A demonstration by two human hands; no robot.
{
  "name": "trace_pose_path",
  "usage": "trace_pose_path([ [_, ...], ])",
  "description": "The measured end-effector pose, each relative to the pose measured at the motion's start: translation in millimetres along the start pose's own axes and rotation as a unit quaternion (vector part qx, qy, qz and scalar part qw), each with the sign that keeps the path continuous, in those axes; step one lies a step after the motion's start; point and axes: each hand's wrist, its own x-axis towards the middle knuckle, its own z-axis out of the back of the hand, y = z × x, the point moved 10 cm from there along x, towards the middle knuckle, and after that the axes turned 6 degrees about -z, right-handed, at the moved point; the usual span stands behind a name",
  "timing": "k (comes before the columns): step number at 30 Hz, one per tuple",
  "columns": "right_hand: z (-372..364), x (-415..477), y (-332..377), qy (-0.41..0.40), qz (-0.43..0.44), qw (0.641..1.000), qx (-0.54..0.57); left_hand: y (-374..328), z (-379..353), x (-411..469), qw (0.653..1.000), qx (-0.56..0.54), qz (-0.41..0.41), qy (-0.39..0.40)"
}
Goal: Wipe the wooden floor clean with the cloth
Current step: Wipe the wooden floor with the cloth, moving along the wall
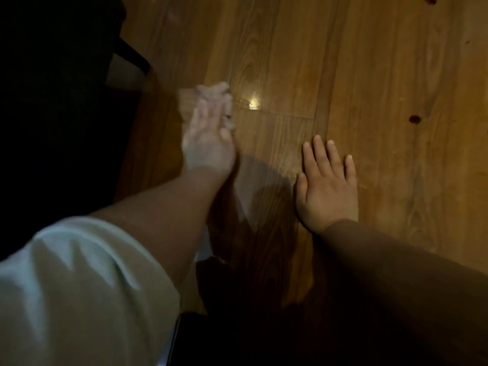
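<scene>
Now, on the left, the left hand [208,143] sits on a pale cloth [188,97] against the wooden floor [396,128]. It's too blurred to tell if the fingers are flat or clutching. Further right, the right hand [327,188] lies palm-down, fingers straight and slightly apart, probably bracing the lean.
</scene>
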Motion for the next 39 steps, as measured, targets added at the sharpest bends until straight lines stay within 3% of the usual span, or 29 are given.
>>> trace_pose_path([
  [2, 0.3, 0.7, -0.5, 0.004, 0.001, 1.000, 0.008, -37.7, -23.2, -29.5, 0.996, -0.025, -0.059, 0.055],
  [4, 2.8, 1.0, -2.4, 0.001, -0.006, 1.000, 0.030, -61.1, -45.1, -59.4, 0.980, -0.134, -0.063, 0.133],
  [6, 7.3, -0.9, -2.9, -0.005, -0.010, 0.997, 0.071, -66.1, -44.1, -69.0, 0.921, -0.355, 0.009, 0.161],
  [7, 9.3, -1.4, -2.7, -0.004, -0.008, 0.996, 0.093, -52.1, -30.9, -61.0, 0.908, -0.401, 0.058, 0.108],
  [9, 15.3, -1.9, -7.3, -0.009, -0.015, 0.991, 0.132, -10.6, 9.0, -38.8, 0.948, -0.301, 0.105, -0.013],
  [10, 19.1, -1.5, -10.8, -0.015, -0.030, 0.987, 0.155, 3.3, 23.5, -27.7, 0.979, -0.188, 0.078, -0.018],
  [11, 23.0, 0.0, -11.7, -0.024, -0.050, 0.982, 0.178, 8.7, 27.9, -20.9, 0.997, -0.077, 0.030, 0.008],
  [13, 30.1, 2.8, 6.5, -0.042, -0.056, 0.979, 0.193, 17.5, 10.8, -21.1, 0.992, 0.063, -0.055, 0.093],
  [15, 26.9, 4.2, 52.2, -0.037, 0.013, 0.991, 0.131, 21.9, 0.0, -26.0, 0.987, 0.100, -0.086, 0.091],
  [17, 4.4, -1.3, 94.4, 0.017, 0.081, 0.995, 0.061, 20.6, 0.3, -24.8, 0.988, 0.107, -0.086, 0.068],
  [20, -16.5, -6.4, 89.8, 0.062, 0.063, 0.996, 0.019, 20.4, 3.8, -24.5, 0.988, 0.119, -0.085, 0.054],
  [23, -1.0, -8.1, 16.4, 0.039, -0.051, 0.998, -0.008, 18.7, 3.3, -25.8, 0.987, 0.122, -0.088, 0.064],
  [26, 18.3, -18.9, -75.3, 0.022, -0.265, 0.964, 0.006, 16.8, 5.6, -25.3, 0.986, 0.124, -0.089, 0.059],
  [28, 18.3, -15.1, -80.9, 0.019, -0.316, 0.948, 0.028, 16.5, 6.2, -25.8, 0.987, 0.123, -0.091, 0.057],
  [30, 14.9, -1.0, -41.9, 0.015, -0.258, 0.965, 0.042, 15.9, 5.6, -25.8, 0.986, 0.121, -0.095, 0.058],
  [32, 7.0, 5.8, 26.3, 0.028, -0.077, 0.996, 0.047, 15.6, 5.2, -25.1, 0.987, 0.118, -0.093, 0.058],
  [35, -8.5, -8.0, 82.8, 0.091, 0.182, 0.979, 0.012, 15.1, 8.8, -24.1, 0.989, 0.113, -0.084, 0.043],
  [37, 1.0, 3.9, 53.6, 0.055, 0.178, 0.983, -0.001, 17.3, 9.1, -25.6, 0.990, 0.106, -0.080, 0.039],
  [39, 24.0, 29.4, -13.5, -0.021, -0.001, 1.000, 0.020, 23.4, 9.3, -24.9, 0.991, 0.113, -0.063, 0.035],
])
